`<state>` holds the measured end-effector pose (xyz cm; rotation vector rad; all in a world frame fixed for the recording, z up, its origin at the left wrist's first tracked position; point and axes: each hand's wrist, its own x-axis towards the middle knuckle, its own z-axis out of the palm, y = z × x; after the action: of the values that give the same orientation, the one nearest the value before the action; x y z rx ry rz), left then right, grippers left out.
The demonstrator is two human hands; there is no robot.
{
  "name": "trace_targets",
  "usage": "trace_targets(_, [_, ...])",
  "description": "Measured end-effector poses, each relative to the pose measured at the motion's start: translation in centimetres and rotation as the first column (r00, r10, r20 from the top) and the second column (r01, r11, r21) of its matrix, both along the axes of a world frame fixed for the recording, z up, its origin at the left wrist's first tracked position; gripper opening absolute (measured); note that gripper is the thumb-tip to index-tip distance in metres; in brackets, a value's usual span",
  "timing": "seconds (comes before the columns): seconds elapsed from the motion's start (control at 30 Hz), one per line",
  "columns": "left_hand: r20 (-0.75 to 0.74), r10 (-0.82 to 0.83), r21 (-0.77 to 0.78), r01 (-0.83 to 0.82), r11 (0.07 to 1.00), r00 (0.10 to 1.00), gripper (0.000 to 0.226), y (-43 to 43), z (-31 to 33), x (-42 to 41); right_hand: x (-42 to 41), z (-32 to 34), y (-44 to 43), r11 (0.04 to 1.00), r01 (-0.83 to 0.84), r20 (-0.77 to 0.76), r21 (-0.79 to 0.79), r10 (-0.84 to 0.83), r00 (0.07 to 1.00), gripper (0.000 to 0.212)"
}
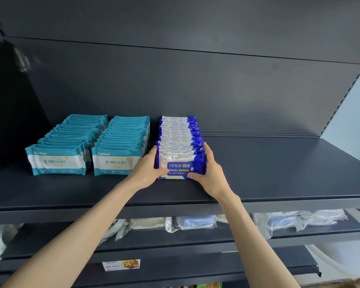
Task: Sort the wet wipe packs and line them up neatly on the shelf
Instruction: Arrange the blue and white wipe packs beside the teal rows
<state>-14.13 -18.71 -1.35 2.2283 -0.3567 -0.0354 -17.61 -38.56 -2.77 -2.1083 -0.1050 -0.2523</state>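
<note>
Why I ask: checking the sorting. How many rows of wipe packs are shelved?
3. Left teal row, right teal row beside it, then the blue row rightmost, its front gripped by left hand and right hand.

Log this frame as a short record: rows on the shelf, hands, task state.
shelf: dark, upper tier
left teal row: packs standing, lined front to back
right teal row: same, beside it
blue wipe row: right of teal rows
left hand: grips front packs' left end
right hand: grips their right end
task state: three sorted rows standing
</note>
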Motion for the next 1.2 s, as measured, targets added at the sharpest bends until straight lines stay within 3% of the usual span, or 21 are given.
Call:
trace_targets(0.27, [0.065,-0.014,0.015,0.013,1.0,0.998,0.067,-0.6,0.1,-0.2,0.4,-0.2,-0.3,1.0,0.011,0.0,-0.002,-0.011,1.0,0.095])
trace_targets(0.43, [0.225,-0.028,0.181,-0.014,0.983,0.974,0.097,-0.3,1.3,-0.7,0.5,-0.3,-0.4,0.998,0.036,0.031,-0.044,-0.035,0.999,0.105])
trace_targets(0.57, [0.285,-0.242,0.537,0.055,0.842,0.928,0.09,0.0,2.5,0.0,0.3,0.2,-0.1,0.952,0.108,0.113,-0.287,-0.079,0.99,0.104])
trace_targets(0.67, [0.26,-0.342,0.718,0.056,0.693,0.903,0.082,-0.3,3.3,0.9,0.3,0.6,-0.3,0.879,0.108,0.133,-0.464,-0.052,0.99,0.09])
trace_targets(0.73, [0.219,-0.366,0.796,0.052,0.603,0.904,0.078,-0.6,3.6,1.4,0.6,0.7,-0.4,0.864,0.099,0.113,-0.494,-0.05,0.992,0.084])
trace_targets(0.87, [0.186,-0.367,0.855,0.033,0.517,0.911,0.076,-1.1,3.6,2.2,1.5,0.8,-0.6,0.842,0.095,0.067,-0.532,-0.07,0.995,0.082])
trace_targets(1.2, [0.196,-0.356,0.887,-0.01,0.462,0.914,0.073,-1.8,3.5,4.2,3.9,0.8,-0.4,0.825,0.083,0.025,-0.558,-0.084,0.996,0.079])
